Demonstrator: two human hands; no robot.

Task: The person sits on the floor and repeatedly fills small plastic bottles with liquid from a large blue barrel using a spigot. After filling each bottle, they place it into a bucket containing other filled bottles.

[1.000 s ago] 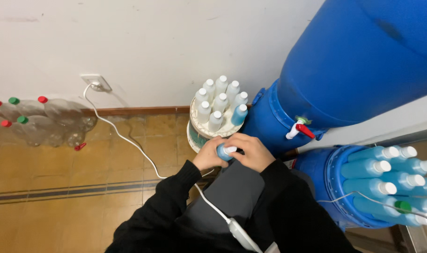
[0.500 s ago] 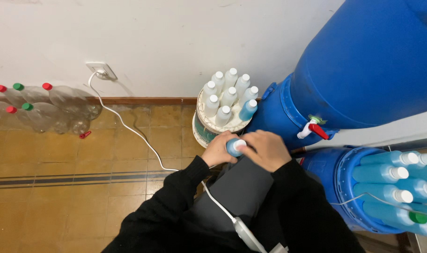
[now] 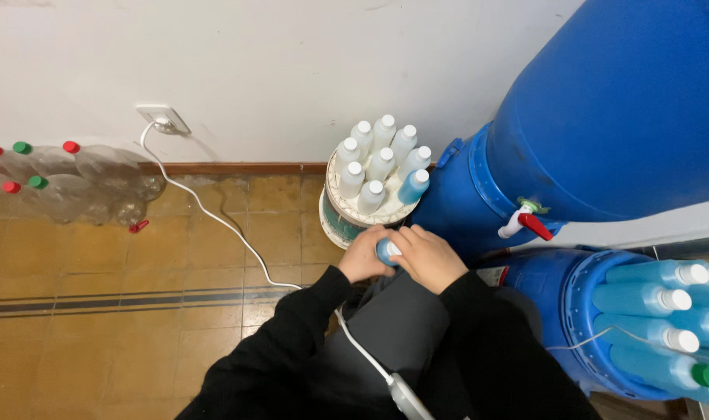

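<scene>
While the big blue barrel [image 3: 619, 109] fills the right, a white bucket [image 3: 340, 216] of capped bottles [image 3: 379, 167] stands just beyond both hands. Left hand [image 3: 364, 257] and right hand [image 3: 426, 258] have their fingers [image 3: 407, 237] clamped together around a small blue bottle [image 3: 386, 250]: probably light, smooth plastic, slippery if wet, best gripped round its body.

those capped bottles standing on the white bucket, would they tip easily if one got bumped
Probably yes. The capped bottles are tall and narrow, so one likely topples under a sideways knock. Packed close, one could push its neighbours over. They look like smooth plastic, round in section, so a fallen one may roll off the white bucket. Any liquid inside, as the blue one hints, should steady them a little.
</scene>
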